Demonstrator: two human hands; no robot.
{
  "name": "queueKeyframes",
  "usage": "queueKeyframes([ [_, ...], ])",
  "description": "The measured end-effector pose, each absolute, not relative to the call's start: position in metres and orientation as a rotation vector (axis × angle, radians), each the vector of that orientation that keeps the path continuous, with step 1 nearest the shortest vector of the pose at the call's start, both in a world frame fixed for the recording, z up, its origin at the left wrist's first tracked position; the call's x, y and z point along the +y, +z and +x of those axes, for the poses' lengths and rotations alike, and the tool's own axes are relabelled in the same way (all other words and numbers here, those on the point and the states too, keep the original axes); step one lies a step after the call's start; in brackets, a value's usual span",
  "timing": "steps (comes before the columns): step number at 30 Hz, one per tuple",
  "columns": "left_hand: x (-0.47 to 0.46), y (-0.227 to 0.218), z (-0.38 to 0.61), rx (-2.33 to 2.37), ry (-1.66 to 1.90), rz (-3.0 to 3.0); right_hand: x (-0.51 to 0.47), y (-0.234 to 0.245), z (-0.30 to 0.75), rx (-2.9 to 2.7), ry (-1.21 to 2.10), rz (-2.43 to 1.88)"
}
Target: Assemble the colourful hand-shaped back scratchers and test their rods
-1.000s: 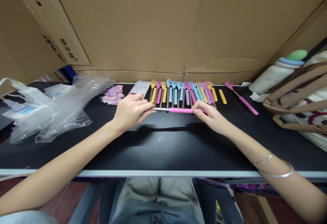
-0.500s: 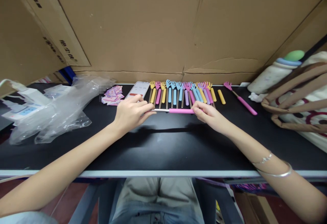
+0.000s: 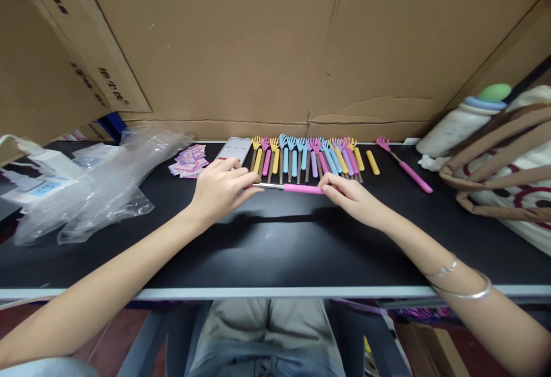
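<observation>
Several plastic bags point(image 3: 99, 187) lie far left; the left hand point(image 3: 219, 187) pinches shut on a pink scratcher's point(image 3: 297, 188) metal rod, the right hand point(image 3: 353, 198) on its grip, level over the table point(image 3: 275, 239) (rod seemingly part-extended); working it wants a straight push, clear of the row of scratchers point(image 3: 307, 156) just behind; a tote bag point(image 3: 499, 176) crowds the right.

We see a smooth, matt black table point(image 3: 275, 251) backed by dull, creased brown cardboard point(image 3: 258, 50), crinkled glossy clear plastic bags point(image 3: 90, 202), a row of scratchers point(image 3: 295, 162) with pastel plastic heads and soft matt grips, and a pink scratcher point(image 3: 301, 188) with a shiny bare metal shaft and matt rubbery sleeve.
</observation>
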State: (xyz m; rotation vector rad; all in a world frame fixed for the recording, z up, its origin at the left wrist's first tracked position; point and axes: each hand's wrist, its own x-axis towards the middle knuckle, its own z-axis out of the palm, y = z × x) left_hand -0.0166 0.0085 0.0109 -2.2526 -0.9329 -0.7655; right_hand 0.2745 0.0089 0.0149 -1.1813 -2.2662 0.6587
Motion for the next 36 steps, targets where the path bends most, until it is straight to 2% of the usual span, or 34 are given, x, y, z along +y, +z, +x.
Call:
queueKeyframes([
  [12,0.012,0.012,-0.019,-1.094,-0.626,-2.45,0.013,0.024,0.29,-2.377,0.312,-1.314],
  [27,0.018,0.004,-0.021,-1.338,-0.536,-2.872,0.018,0.012,0.289,-2.647,0.232,-1.273],
  [36,0.021,0.004,-0.026,-1.366,-0.321,-2.912,0.017,0.013,0.289,-2.652,0.21,-1.336],
])
